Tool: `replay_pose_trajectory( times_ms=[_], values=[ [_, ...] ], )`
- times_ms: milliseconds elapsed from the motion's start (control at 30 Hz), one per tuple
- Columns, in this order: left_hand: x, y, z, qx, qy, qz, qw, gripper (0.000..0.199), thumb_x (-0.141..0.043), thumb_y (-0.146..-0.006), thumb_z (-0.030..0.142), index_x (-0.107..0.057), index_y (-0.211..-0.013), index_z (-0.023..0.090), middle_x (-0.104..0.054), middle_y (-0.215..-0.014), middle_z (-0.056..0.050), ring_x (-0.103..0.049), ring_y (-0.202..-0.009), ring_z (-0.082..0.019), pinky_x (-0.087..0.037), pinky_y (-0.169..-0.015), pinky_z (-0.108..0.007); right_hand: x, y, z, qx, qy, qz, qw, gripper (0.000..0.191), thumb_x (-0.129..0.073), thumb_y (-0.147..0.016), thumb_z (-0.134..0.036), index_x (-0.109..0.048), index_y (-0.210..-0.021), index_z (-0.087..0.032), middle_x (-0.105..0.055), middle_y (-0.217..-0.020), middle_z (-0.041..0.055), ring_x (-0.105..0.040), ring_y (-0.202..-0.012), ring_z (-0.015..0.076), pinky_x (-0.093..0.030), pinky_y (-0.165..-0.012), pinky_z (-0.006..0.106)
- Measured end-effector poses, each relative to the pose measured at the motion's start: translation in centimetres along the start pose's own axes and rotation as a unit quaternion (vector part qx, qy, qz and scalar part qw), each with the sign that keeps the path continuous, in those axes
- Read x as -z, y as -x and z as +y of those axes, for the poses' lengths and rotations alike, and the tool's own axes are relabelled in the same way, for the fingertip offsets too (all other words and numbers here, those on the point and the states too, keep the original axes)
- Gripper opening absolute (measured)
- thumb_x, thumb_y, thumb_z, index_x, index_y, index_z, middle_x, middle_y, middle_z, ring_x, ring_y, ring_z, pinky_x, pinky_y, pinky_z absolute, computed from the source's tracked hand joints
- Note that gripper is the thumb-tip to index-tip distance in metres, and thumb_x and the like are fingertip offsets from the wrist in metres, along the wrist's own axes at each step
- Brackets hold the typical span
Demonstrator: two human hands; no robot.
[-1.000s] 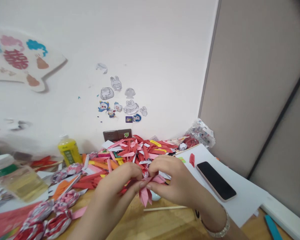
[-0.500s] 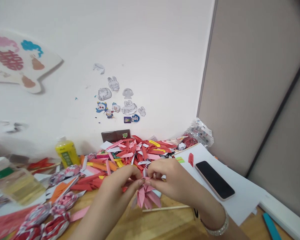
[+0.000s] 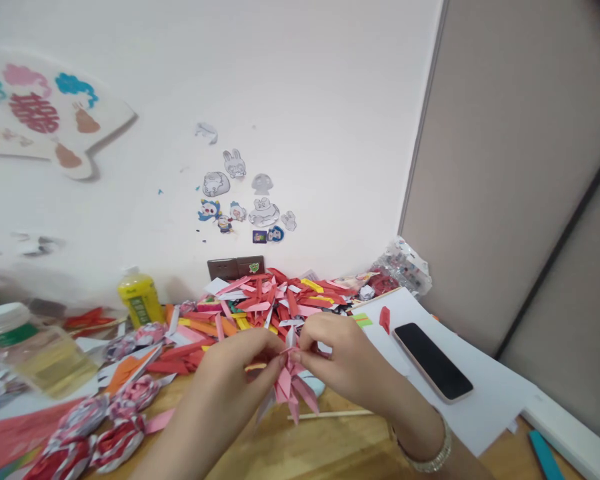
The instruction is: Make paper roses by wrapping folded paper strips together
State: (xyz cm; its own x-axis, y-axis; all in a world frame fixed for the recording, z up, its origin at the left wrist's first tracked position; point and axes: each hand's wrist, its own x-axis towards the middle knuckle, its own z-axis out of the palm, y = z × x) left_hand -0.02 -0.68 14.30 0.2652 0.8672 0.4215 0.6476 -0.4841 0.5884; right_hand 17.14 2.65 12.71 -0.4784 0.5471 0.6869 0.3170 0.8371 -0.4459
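Observation:
A pink folded-paper flower with pointed petals hangs between my two hands, above the wooden table. My left hand pinches its upper part between thumb and forefinger from the left. From the right, my right hand is closed on it too, thumb against forefinger, with a bracelet on the wrist. The fingers partly cover the top of the flower. Just beneath it, a thin pale stick lies on the table. Behind the hands spreads a heap of folded paper strips in red, pink, orange and white.
To the right, a phone rests on white paper, with a teal strip nearer the edge. A yellow bottle, a jar of yellowish liquid and twisted red-and-white bundles stand or lie to the left.
The flower has turned slightly in my fingers, and its petals hang more spread. Both hands keep their pinch. The whole view has shifted a little.

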Motion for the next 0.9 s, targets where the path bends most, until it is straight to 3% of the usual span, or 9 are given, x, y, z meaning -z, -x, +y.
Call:
replay_pose_trajectory(
  times_ms=[100,267,500,700,833,900],
  values=[
    [0.0,0.0,-0.2,-0.009,-0.009,0.024,1.0,0.015,-0.052,-0.074,0.017,-0.064,-0.065,0.02,-0.068,-0.061,0.001,-0.064,-0.057,-0.015,-0.048,-0.054,-0.022,-0.2,0.0,-0.2,-0.013,-0.008,0.012,1.0,0.022,-0.059,-0.075,-0.003,-0.048,-0.063,-0.018,-0.051,-0.062,-0.0052,-0.048,-0.06,0.0091,-0.033,-0.055,0.019],
    [0.3,-0.1,-0.4,-0.007,0.002,0.037,0.999,0.013,-0.055,-0.074,0.017,-0.067,-0.069,0.021,-0.071,-0.064,0.002,-0.065,-0.058,-0.015,-0.049,-0.055,-0.021,0.0,0.0,-0.3,-0.067,-0.04,-0.038,0.996,0.009,-0.061,-0.079,-0.011,-0.056,-0.076,-0.019,-0.058,-0.071,-0.0038,-0.053,-0.065,0.0099,-0.037,-0.058,0.019],
    [0.6,-0.2,-0.1,0.003,0.025,0.009,1.0,0.012,-0.056,-0.072,0.018,-0.066,-0.067,0.021,-0.071,-0.061,0.002,-0.063,-0.054,-0.013,-0.047,-0.05,-0.02,-0.1,0.2,-0.2,-0.046,-0.062,-0.022,0.997,0.015,-0.06,-0.076,-0.004,-0.058,-0.071,-0.018,-0.058,-0.068,-0.0042,-0.054,-0.064,0.0094,-0.037,-0.059,0.018],
    [0.9,-0.1,-0.2,0.031,0.027,-0.032,0.999,0.014,-0.056,-0.073,0.019,-0.063,-0.061,0.02,-0.069,-0.061,0.0,-0.064,-0.059,-0.016,-0.05,-0.056,-0.023,-0.8,0.2,-0.5,-0.036,-0.03,-0.01,0.999,0.022,-0.055,-0.068,0.004,-0.053,-0.065,-0.018,-0.05,-0.061,-0.0056,-0.048,-0.06,0.0099,-0.035,-0.058,0.019],
    [1.6,0.0,-1.0,0.072,0.147,-0.101,0.981,0.008,-0.057,-0.074,0.023,-0.062,-0.08,0.022,-0.069,-0.074,0.0,-0.065,-0.069,-0.017,-0.053,-0.061,-0.026,-1.2,0.1,-0.5,-0.015,-0.038,-0.021,0.999,0.022,-0.054,-0.069,0.004,-0.054,-0.067,-0.018,-0.053,-0.064,-0.0043,-0.049,-0.063,0.0104,-0.036,-0.061,0.02],
    [1.9,-0.1,-1.7,0.097,0.213,-0.07,0.97,0.021,-0.058,-0.075,0.027,-0.058,-0.096,0.023,-0.067,-0.083,-0.001,-0.065,-0.074,-0.017,-0.054,-0.064,-0.027,-1.4,0.0,-0.5,-0.014,-0.045,-0.01,0.999,0.022,-0.053,-0.069,0.004,-0.055,-0.068,-0.017,-0.056,-0.066,-0.0033,-0.051,-0.064,0.0108,-0.038,-0.061,0.02]
  ],
)
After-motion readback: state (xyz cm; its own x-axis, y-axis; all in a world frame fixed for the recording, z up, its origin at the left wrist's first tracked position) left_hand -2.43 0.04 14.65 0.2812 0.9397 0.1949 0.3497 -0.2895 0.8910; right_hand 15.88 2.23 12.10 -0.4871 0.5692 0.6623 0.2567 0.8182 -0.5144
